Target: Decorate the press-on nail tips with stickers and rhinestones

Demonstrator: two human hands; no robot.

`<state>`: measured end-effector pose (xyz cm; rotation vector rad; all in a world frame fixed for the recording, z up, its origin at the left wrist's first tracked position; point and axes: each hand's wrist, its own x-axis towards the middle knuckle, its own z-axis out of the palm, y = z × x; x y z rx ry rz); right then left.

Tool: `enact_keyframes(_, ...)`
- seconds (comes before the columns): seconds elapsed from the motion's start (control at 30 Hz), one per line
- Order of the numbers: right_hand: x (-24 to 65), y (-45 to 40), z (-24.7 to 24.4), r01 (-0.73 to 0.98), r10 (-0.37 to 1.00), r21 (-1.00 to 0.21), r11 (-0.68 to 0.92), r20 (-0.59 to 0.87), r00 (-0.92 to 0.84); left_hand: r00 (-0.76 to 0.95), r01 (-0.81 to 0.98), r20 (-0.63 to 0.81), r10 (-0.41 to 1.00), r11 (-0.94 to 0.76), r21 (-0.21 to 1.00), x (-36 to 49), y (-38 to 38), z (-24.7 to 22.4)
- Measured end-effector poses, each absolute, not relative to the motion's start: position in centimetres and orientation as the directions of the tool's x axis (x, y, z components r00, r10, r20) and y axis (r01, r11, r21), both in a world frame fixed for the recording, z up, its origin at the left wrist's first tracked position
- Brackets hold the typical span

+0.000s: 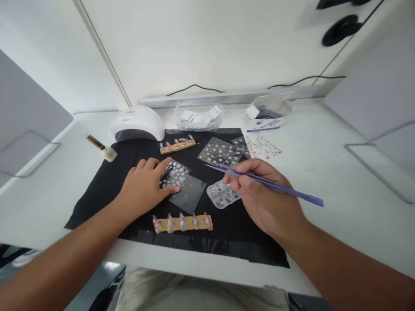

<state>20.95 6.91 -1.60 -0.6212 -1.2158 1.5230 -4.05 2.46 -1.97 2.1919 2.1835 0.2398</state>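
My right hand (264, 192) is closed round purple tweezers (279, 186), whose slightly parted tips point left above the black mat, with nothing visible between them. My left hand (144, 185) lies with thumb and fingers apart on a nail sticker sheet (178, 172) and touches the edge of a clear, nearly bare sheet (189, 194). Partly behind my right fingers is a clear compartment case (222, 196) of small shiny gems. Nearer my body, several decorated press-on nails (182, 222) stand on a cork strip (189, 224).
On the black mat (97, 194) sit another nail strip (178, 147) and more sticker sheets (220, 151). Around it stand a white nail lamp (138, 123), a polish bottle (109, 153), a clear tub (198, 125) of white packets, and an alcohol pad box (267, 123).
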Motion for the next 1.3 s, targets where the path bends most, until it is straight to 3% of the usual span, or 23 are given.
enact_keyframes(0.13,21.1,6.8,-1.8,-0.39,0.916,-0.917,0.087,0.228,-0.331,0.028,0.968,0.079,0.997,-0.046,0.245,-4.6,2.6,-2.2)
enact_keyframes(0.3,21.3,6.7,-2.0,-0.39,0.882,-0.91,0.139,0.293,-0.368,0.055,0.876,0.123,0.991,-0.107,0.471,-4.9,2.6,-2.7)
enact_keyframes(0.47,21.3,6.3,-2.0,-0.386,0.801,-0.885,0.26,0.421,-0.426,-0.019,0.669,0.168,0.986,-0.112,0.735,-4.7,2.6,-3.7)
enact_keyframes(0.63,21.5,5.4,-1.0,-0.341,0.636,-0.814,0.47,0.58,-0.509,0.034,0.399,0.085,0.996,-0.092,0.912,-4.1,1.9,-2.3)
enact_keyframes(0.77,21.7,5.0,0.1,-0.334,0.52,-0.738,0.586,0.659,-0.544,0.204,0.217,0.02,0.979,-0.065,0.974,-3.8,1.7,0.6)
enact_keyframes(0.93,21.8,4.9,0.1,-0.377,0.534,-0.75,0.543,0.655,-0.534,0.339,-0.061,0.008,0.941,0.014,0.998,-3.3,2.3,1.9)
enact_keyframes(1.13,21.7,4.8,-0.4,-0.417,0.586,-0.782,0.464,0.624,-0.517,0.371,-0.108,0.037,0.928,0.003,0.994,-2.0,2.1,0.5)
enact_keyframes(1.3,21.4,4.7,-0.8,-0.437,0.649,-0.809,0.393,0.581,-0.492,0.263,-0.149,0.154,0.952,-0.118,0.982,-1.3,2.1,-0.2)
